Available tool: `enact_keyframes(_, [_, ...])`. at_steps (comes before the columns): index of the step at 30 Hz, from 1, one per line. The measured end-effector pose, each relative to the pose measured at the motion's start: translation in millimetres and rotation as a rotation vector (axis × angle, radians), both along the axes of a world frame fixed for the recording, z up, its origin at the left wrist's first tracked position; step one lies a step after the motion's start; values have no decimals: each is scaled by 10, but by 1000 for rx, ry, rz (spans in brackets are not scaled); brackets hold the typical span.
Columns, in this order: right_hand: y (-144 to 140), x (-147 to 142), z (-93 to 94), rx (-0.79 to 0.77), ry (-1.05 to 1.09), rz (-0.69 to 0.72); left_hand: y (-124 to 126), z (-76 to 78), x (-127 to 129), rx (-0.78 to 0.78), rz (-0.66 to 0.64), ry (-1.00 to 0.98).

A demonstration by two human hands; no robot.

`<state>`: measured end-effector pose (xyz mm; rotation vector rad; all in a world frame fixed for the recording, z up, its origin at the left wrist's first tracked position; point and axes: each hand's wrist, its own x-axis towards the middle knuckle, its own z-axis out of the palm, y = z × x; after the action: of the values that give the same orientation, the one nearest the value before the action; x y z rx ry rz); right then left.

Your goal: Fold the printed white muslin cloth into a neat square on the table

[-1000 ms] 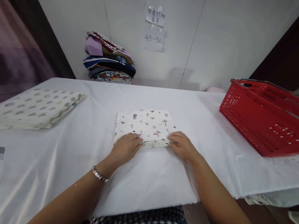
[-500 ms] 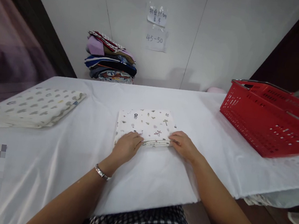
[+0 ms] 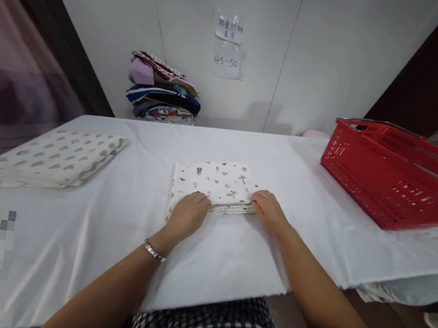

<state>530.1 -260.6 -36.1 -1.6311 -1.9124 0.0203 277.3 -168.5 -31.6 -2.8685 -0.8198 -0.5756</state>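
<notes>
A white cloth (image 3: pixel 217 180) with small printed plants and figures lies folded into a layered rectangle on the table's middle. My left hand (image 3: pixel 189 212), with a silver bracelet at the wrist, is closed on its near edge, left of centre. At the near right corner, my right hand (image 3: pixel 271 210) pinches the stacked layers between thumb and fingers. Between the two hands the folded edges show as several layers. The thumbs are partly hidden.
Another folded cloth (image 3: pixel 60 158) with grey cloud shapes lies on the left of the white-covered table (image 3: pixel 214 270). A red plastic basket (image 3: pixel 392 180) stands at the right. Behind the far edge rises a pile of folded fabrics (image 3: pixel 164 91) against the wall.
Both hands keep their hold on the near edge of the folded cloth. My right hand has shifted very slightly; the view has tilted a little.
</notes>
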Motion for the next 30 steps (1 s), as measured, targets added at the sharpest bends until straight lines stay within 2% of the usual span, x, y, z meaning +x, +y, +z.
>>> enact_keyframes(7, [9, 42, -44, -93, -4, 51, 0, -49, 13, 7, 37, 84])
enact_keyframes(10, [-7, 55, -56, -74, 42, 89, -10, -32, -7, -32, -1, 23])
enact_keyframes(13, [-20, 100, -72, -38, 184, 83, -17, -25, -35, -71, -48, -48])
enact_keyframes(15, [-14, 171, -94, 12, 336, 8, -15, -31, -47, -76, -59, -70])
enact_keyframes(19, [10, 372, -163, 70, 571, -243, 1, -43, -46, -65, -68, -83])
enact_keyframes(21, [9, 442, -185, 4, 667, -332, 9, -40, -40, -60, -67, -69])
enact_keyframes(23, [-5, 458, -179, -103, 737, -361, 14, -34, -36, -55, -65, -58])
enact_keyframes(26, [-37, 407, -123, -229, 723, -333, 18, -29, -37, -54, -70, -58])
enact_keyframes(30, [-79, 337, -58, -280, 688, -276, 20, -30, -43, -72, -76, -57])
